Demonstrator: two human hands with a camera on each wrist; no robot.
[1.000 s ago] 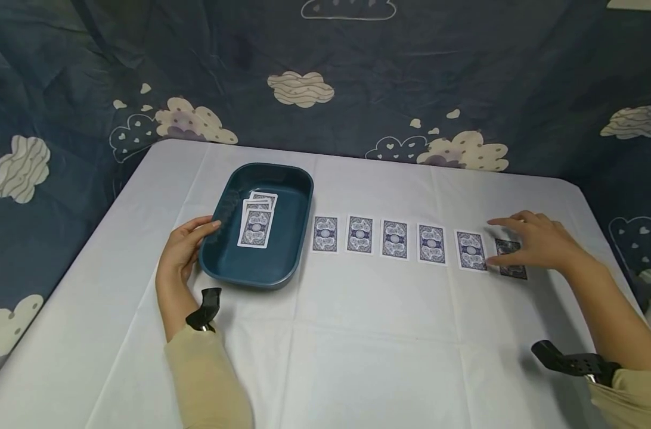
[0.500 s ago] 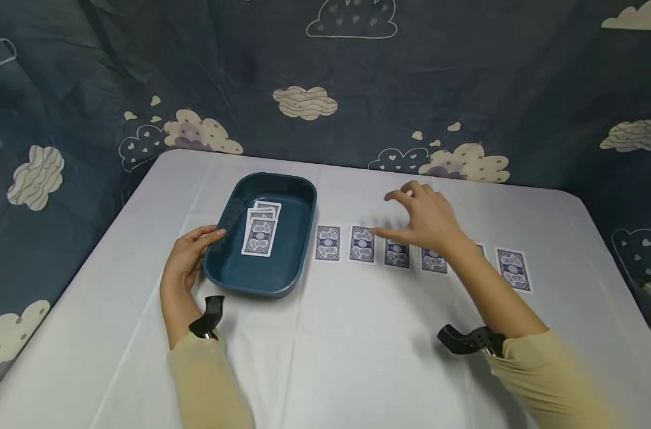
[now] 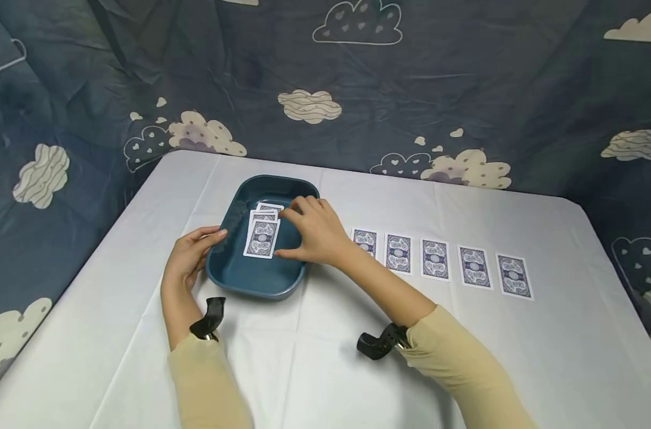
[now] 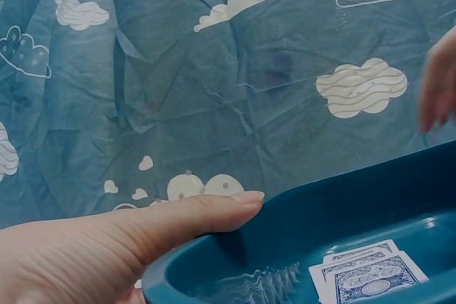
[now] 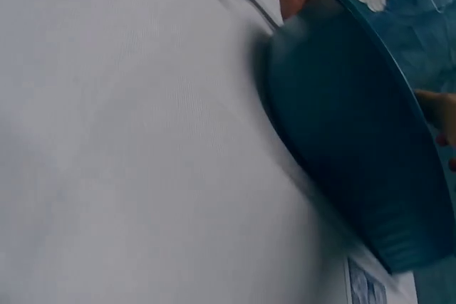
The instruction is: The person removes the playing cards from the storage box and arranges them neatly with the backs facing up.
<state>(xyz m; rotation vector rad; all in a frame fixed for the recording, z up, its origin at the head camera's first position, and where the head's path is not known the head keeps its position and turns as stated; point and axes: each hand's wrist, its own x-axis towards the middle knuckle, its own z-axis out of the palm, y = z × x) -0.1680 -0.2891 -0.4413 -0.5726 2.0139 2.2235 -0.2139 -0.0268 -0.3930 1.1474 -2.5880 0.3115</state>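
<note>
A dark teal rectangular tray point(image 3: 256, 287) stands on the left half of the table. Several face-down playing cards point(image 3: 262, 239) with blue-patterned backs overlap in a small pile inside it. My left hand point(image 3: 192, 253) grips the tray's left rim, its thumb laid over the edge, as the left wrist view also shows. Over the right side of the tray is my right hand point(image 3: 317, 232), thumb and forefinger spread apart beside the pile with nothing between them. In the left wrist view the right hand point(image 4: 440, 83) hangs above the rim.
To the right of the tray, several more face-down cards point(image 3: 434, 260) lie spaced in a row; the right hand and forearm cover its left end. A white cloth covers the table point(image 3: 325, 369). Behind it hangs a dark blue curtain point(image 3: 239, 71) with cloud prints.
My right hand has swept left from the far-right card, over the row, to the tray. That card stays on the table. The left hand keeps its grip on the tray.
</note>
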